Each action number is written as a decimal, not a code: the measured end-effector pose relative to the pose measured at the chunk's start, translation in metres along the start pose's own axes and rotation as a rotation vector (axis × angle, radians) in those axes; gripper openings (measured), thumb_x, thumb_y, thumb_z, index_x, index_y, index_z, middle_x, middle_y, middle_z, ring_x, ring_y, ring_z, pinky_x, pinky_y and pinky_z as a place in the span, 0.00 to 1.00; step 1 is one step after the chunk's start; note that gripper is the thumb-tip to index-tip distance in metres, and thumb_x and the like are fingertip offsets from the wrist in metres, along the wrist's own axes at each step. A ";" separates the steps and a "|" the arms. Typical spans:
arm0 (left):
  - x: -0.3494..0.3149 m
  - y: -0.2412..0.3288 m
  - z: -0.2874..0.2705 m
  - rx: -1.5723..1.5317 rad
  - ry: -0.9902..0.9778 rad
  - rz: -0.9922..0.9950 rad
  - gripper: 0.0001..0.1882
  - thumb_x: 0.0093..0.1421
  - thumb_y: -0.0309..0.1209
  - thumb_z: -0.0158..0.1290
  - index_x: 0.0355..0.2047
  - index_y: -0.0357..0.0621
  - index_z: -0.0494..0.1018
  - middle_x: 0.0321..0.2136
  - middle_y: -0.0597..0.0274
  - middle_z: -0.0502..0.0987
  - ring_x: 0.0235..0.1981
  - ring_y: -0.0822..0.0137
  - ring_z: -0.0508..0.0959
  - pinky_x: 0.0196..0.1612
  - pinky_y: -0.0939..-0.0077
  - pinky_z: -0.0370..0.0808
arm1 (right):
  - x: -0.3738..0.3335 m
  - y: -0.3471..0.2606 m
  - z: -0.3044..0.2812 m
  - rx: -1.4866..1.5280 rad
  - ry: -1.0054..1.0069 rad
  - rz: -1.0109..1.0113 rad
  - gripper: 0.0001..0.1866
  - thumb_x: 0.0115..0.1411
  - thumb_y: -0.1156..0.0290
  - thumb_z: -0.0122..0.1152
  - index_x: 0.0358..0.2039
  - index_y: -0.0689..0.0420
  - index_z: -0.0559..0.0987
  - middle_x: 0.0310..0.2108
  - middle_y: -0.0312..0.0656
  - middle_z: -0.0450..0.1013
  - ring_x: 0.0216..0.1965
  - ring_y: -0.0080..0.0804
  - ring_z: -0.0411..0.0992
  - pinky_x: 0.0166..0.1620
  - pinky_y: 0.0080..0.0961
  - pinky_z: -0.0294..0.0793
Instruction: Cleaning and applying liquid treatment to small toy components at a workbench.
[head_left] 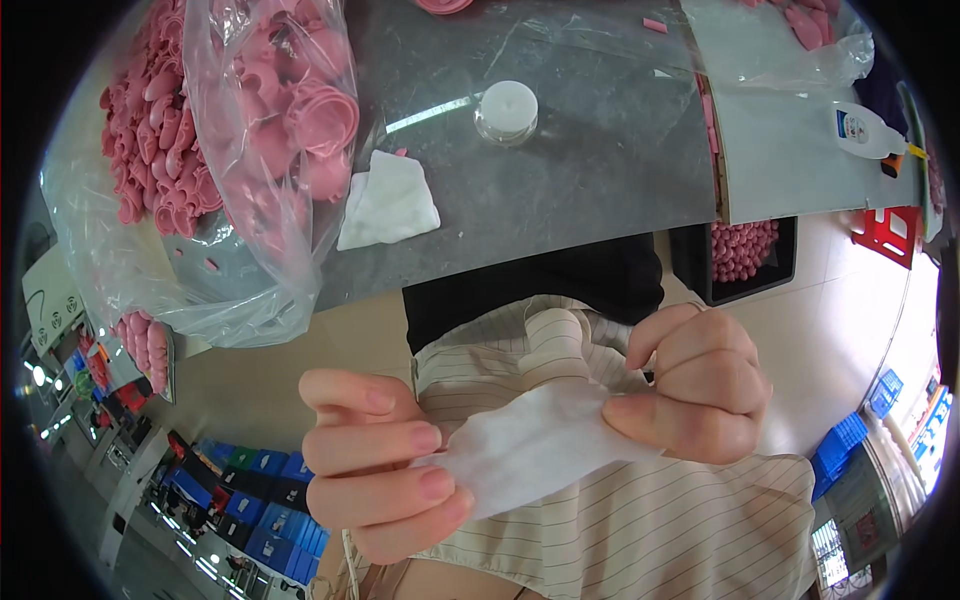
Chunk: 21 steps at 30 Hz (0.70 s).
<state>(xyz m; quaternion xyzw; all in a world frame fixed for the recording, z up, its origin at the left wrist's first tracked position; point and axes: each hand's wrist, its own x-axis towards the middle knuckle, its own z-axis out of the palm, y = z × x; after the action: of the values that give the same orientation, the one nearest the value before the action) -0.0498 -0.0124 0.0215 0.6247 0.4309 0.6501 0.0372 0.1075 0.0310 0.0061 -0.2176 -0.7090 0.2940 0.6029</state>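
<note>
A thin white cloth (535, 445), perhaps a wipe, is stretched between my two hands in front of my striped shirt. My left hand (375, 465) grips its left end, the fingers curled over it. At the other end my right hand (700, 390) pinches it between the thumb and the curled fingers. Beyond them, on the grey table (600, 160), lies a folded stack of white cloth (390, 205). A small clear jar with a white lid (508, 110) stands farther back.
Clear plastic bags (270, 290) and a heap of pink moulded parts (160, 130) cover the table's left side. At right, a black bin (740, 265) of pink pieces stands below the tabletop. A white bottle (865, 132) lies on the far right table, above a red stool (888, 235).
</note>
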 end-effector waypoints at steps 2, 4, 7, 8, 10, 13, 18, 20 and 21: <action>0.000 0.001 -0.001 0.025 0.009 -0.014 0.05 0.43 0.29 0.47 0.18 0.60 0.66 0.20 0.79 0.62 0.22 0.79 0.65 0.28 0.76 0.58 | 0.000 0.000 0.002 -0.051 0.094 -0.053 0.18 0.20 0.60 0.44 0.10 0.63 0.71 0.11 0.36 0.54 0.11 0.26 0.54 0.11 0.18 0.52; 0.000 0.000 -0.003 0.021 0.005 0.027 0.06 0.43 0.29 0.47 0.18 0.61 0.66 0.20 0.80 0.62 0.21 0.79 0.65 0.28 0.76 0.58 | -0.001 0.000 -0.001 -0.074 -0.004 -0.092 0.19 0.19 0.59 0.42 0.10 0.63 0.70 0.12 0.37 0.57 0.13 0.26 0.56 0.12 0.18 0.54; -0.001 -0.001 -0.004 0.016 -0.012 0.042 0.06 0.43 0.28 0.47 0.19 0.61 0.66 0.21 0.80 0.62 0.22 0.79 0.65 0.29 0.76 0.58 | 0.000 0.003 -0.007 -0.073 -0.091 -0.093 0.09 0.28 0.74 0.57 0.14 0.64 0.73 0.17 0.38 0.60 0.19 0.25 0.58 0.18 0.16 0.63; -0.002 -0.001 -0.005 0.012 -0.013 0.041 0.06 0.43 0.28 0.47 0.19 0.61 0.66 0.21 0.80 0.62 0.22 0.79 0.65 0.29 0.76 0.58 | 0.002 0.002 -0.009 -0.077 -0.091 -0.092 0.09 0.28 0.74 0.57 0.14 0.64 0.73 0.17 0.38 0.60 0.19 0.25 0.58 0.18 0.16 0.63; -0.003 0.000 -0.008 0.003 -0.054 0.058 0.06 0.42 0.29 0.48 0.20 0.60 0.67 0.21 0.80 0.63 0.23 0.79 0.65 0.29 0.76 0.58 | 0.006 -0.003 -0.011 -0.018 -0.154 -0.014 0.08 0.30 0.74 0.57 0.15 0.64 0.74 0.17 0.38 0.60 0.20 0.25 0.59 0.18 0.15 0.63; -0.002 -0.003 -0.011 0.008 -0.079 0.101 0.07 0.41 0.29 0.48 0.21 0.60 0.67 0.22 0.80 0.63 0.24 0.78 0.65 0.30 0.75 0.58 | 0.004 -0.004 -0.006 -0.020 -0.111 0.016 0.07 0.32 0.74 0.57 0.16 0.63 0.75 0.17 0.37 0.60 0.20 0.25 0.58 0.17 0.15 0.62; -0.004 -0.004 -0.010 0.058 -0.063 0.133 0.07 0.41 0.28 0.48 0.21 0.60 0.67 0.22 0.81 0.64 0.24 0.79 0.65 0.30 0.76 0.58 | 0.001 -0.004 0.007 0.011 0.003 0.027 0.14 0.26 0.67 0.51 0.15 0.62 0.75 0.15 0.36 0.60 0.17 0.26 0.58 0.16 0.17 0.60; -0.003 -0.002 -0.011 0.053 -0.077 0.128 0.07 0.40 0.28 0.48 0.20 0.61 0.67 0.22 0.81 0.64 0.24 0.79 0.65 0.30 0.76 0.58 | 0.001 -0.003 0.010 -0.006 0.072 0.029 0.21 0.20 0.62 0.44 0.14 0.63 0.75 0.14 0.36 0.60 0.15 0.28 0.59 0.16 0.19 0.59; -0.003 -0.001 -0.012 0.053 -0.087 0.112 0.07 0.40 0.28 0.48 0.20 0.61 0.67 0.22 0.81 0.64 0.24 0.79 0.65 0.30 0.76 0.58 | 0.000 -0.002 0.011 -0.033 0.095 0.013 0.20 0.20 0.62 0.45 0.14 0.63 0.74 0.13 0.36 0.59 0.15 0.28 0.58 0.15 0.20 0.58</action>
<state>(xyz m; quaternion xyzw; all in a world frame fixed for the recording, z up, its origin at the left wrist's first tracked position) -0.0600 -0.0200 0.0209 0.6762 0.4103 0.6119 0.0031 0.0965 0.0277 0.0068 -0.2459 -0.6830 0.2757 0.6301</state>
